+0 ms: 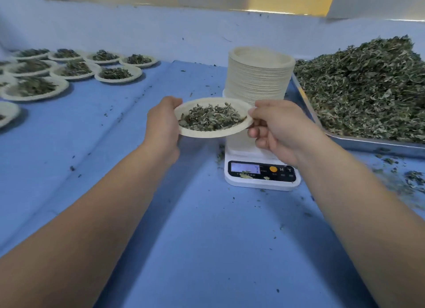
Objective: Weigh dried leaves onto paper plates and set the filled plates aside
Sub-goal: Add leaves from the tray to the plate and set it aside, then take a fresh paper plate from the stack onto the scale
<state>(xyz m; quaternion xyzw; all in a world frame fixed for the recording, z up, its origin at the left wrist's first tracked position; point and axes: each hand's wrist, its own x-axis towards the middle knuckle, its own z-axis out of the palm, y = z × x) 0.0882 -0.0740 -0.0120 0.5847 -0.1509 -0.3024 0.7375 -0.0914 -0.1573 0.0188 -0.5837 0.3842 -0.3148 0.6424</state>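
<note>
Over the blue desk (195,227), just before the plate stack (259,75) standing on the scale (262,179), you hold a paper plate (207,134) of dried leaves (211,118) off the surface. Your left hand (162,126) grips its left rim and your right hand (278,130) pinches its right rim; other filled plates (115,74) sit far left, the leaf tray (368,144) right.

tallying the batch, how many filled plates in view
10 at least: one filled plate held between left hand and right hand; nine on the table at left: four in back, three next, two nearer. More may be cut off at left.
</note>
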